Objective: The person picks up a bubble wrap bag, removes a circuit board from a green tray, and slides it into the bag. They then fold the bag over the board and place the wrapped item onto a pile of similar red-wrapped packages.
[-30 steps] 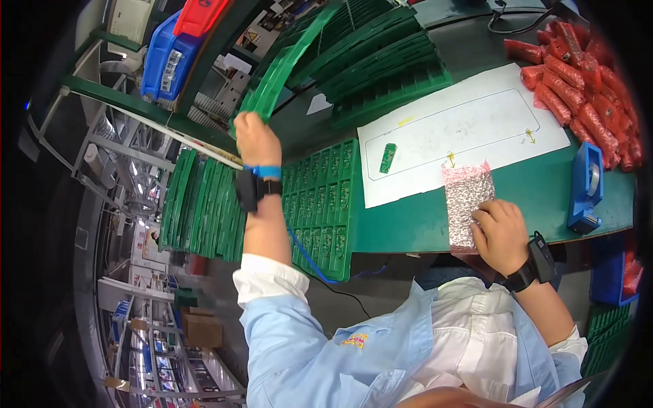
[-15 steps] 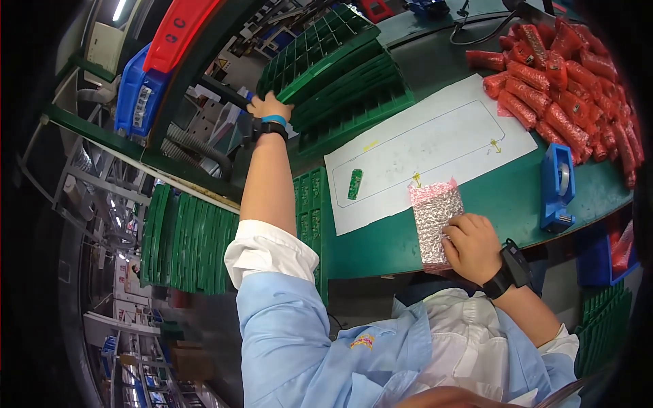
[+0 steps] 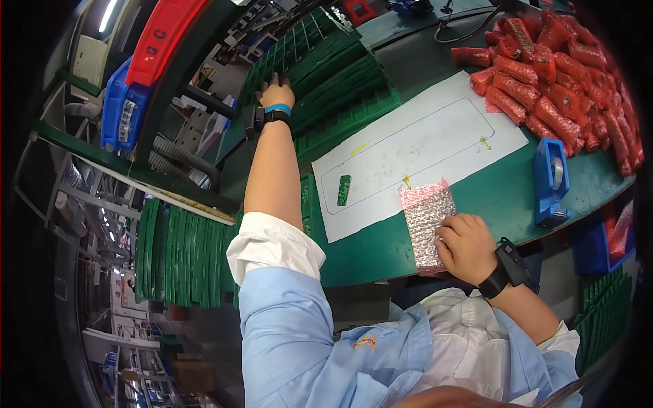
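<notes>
- The left hand (image 3: 275, 90) was stretched far out and laid flat on the stack of green trays (image 3: 326, 75) at the far left of the bench (image 3: 503, 197); its fingers (image 3: 280, 81) were spread over the tray edge, and whether anything was gripped could not be told.
- The right hand (image 3: 468, 246) was rested at the near edge of the bench, its fingers (image 3: 449, 234) curled onto the pink bubble-wrap bag (image 3: 425, 221), which was pressed flat.
- The bag was seen to overlap the near right corner of the white paper sheet (image 3: 422, 143), with its lower end reaching the bench's near edge.
- A small green circuit board (image 3: 344, 190) was laid on the left end of the sheet, well apart from both hands.
- Most of the sheet between the board and the bag was left bare.
- A blue tape dispenser (image 3: 549, 180) was stood to the right of the bag, near the bench's right edge, with bare green surface between them.
- A heap of red wrapped packets (image 3: 558, 81) was piled at the far right, touching the far right corner of the sheet.
- More green trays (image 3: 180, 255) were stood on edge below the bench at the left.
- Blue and red bins (image 3: 136, 88) were mounted beyond the far left edge.
</notes>
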### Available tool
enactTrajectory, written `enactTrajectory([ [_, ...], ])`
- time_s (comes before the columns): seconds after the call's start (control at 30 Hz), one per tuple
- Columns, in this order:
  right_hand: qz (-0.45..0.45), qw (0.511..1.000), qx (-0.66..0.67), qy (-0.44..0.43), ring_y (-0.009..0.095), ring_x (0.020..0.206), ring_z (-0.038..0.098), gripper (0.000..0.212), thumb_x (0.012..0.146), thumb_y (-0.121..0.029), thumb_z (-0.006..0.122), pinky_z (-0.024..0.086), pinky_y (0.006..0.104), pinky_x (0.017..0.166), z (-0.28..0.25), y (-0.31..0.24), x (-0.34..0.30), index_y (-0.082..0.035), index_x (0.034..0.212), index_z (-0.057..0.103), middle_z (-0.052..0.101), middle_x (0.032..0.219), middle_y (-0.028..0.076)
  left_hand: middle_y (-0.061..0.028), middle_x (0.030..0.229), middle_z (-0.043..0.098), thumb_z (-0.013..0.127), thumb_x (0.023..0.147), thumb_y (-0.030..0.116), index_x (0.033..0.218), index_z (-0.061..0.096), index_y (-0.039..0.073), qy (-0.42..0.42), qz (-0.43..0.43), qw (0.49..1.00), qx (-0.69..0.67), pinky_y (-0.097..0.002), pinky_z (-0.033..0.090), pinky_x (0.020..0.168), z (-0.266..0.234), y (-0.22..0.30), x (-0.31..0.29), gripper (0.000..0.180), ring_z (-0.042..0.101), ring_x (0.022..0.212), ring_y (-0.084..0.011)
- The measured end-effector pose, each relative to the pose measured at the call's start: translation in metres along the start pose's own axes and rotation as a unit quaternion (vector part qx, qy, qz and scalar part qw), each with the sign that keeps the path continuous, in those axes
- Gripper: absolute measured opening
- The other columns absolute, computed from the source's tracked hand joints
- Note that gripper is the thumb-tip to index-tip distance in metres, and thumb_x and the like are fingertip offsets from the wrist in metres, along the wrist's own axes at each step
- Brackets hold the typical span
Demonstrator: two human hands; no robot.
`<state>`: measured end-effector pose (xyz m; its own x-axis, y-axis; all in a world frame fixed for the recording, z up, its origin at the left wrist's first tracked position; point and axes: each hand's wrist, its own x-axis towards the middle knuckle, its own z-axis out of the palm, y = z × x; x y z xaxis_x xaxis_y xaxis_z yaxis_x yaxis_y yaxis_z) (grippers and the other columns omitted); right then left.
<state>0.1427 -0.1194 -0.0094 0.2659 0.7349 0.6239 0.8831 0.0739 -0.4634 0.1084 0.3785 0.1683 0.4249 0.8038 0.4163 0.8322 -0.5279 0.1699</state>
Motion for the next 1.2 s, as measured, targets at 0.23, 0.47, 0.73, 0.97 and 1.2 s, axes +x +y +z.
enactTrajectory([
  [0.23,0.012,1.000,0.005,-0.017,0.028,0.093,0.059,0.013,0.079,-0.015,0.067,0.044,0.0401,0.084,-0.005,0.001,-0.002,-0.006,0.089,0.066,0.062,0.096,0.008,-0.0118,0.160,0.024,0.059,0.088,0.056,0.152,0.031,0.034,0.029,0.001,1.000,0.011,-0.0635,0.020,0.113,0.001,0.019,-0.016,0.073,0.019,0.145,-0.0447],
  [0.47,-0.020,0.999,0.026,0.016,0.028,0.083,0.057,0.015,0.069,-0.015,0.068,0.046,0.0409,0.074,0.015,0.011,-0.009,-0.008,0.080,0.060,0.056,0.084,0.008,-0.0166,0.145,0.046,0.061,0.090,0.028,0.131,0.055,0.014,0.073,0.298,0.939,-0.155,-0.0483,0.031,0.110,-0.019,0.050,-0.117,0.044,0.037,0.137,-0.0370],
  [0.73,0.028,0.999,0.009,0.032,0.024,0.093,0.055,0.017,0.073,-0.021,0.069,0.041,0.0366,0.082,0.022,0.012,-0.010,-0.011,0.083,0.061,0.055,0.092,0.004,-0.0219,0.135,0.053,0.061,0.091,0.012,0.119,0.061,0.002,-0.272,0.474,0.824,-0.150,-0.0505,0.031,0.111,-0.118,0.099,-0.362,0.030,0.044,0.132,-0.0396],
  [0.97,0.028,0.999,0.009,0.036,0.024,0.094,0.054,0.018,0.072,-0.022,0.070,0.040,0.0357,0.083,0.024,0.011,-0.011,-0.011,0.086,0.063,0.055,0.093,0.004,-0.0190,0.124,0.062,0.058,0.094,0.010,0.115,0.063,-0.001,-0.402,0.265,0.696,-0.534,-0.0452,0.038,0.107,-0.092,0.094,-0.458,0.025,0.054,0.122,-0.0357],
  [1.2,0.000,0.998,0.004,0.067,0.024,0.088,0.055,0.015,0.072,-0.022,0.069,0.042,0.0384,0.078,0.025,0.014,-0.015,-0.011,0.081,0.063,0.055,0.088,0.004,-0.0221,0.122,0.058,0.056,0.097,0.017,0.125,0.054,-0.001,-0.392,0.255,0.565,-0.680,-0.0497,0.041,0.104,-0.072,0.130,-0.462,0.034,0.056,0.117,-0.0348],
])
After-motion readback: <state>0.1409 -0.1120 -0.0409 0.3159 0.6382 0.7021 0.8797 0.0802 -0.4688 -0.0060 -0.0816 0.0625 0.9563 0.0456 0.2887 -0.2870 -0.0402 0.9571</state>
